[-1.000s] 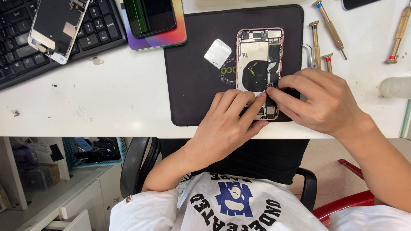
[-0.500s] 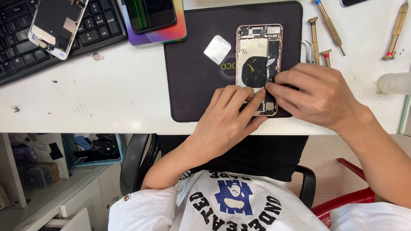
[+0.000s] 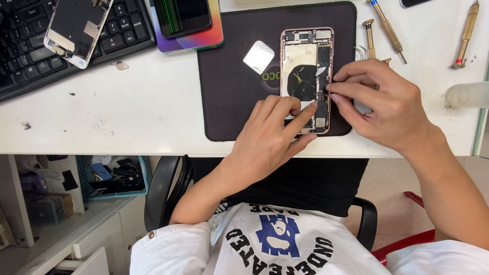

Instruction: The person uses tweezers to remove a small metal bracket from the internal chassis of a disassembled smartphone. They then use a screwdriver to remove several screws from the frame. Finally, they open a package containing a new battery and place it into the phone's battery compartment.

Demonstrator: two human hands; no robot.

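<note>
The opened phone (image 3: 307, 79) lies on the black mat (image 3: 229, 102), screen already off, internals still in. Left hand (image 3: 270, 137) rests flat on its lower end, gripping nothing. Right hand (image 3: 387, 104) pinches at its right edge; contents hidden.

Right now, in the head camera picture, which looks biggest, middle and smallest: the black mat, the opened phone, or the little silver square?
1. Black mat, clearly the largest.
2. Opened phone, lying on the mat, with both hands covering its lower end.
3. Silver square, the smallest, beside the phone on the mat.
</note>
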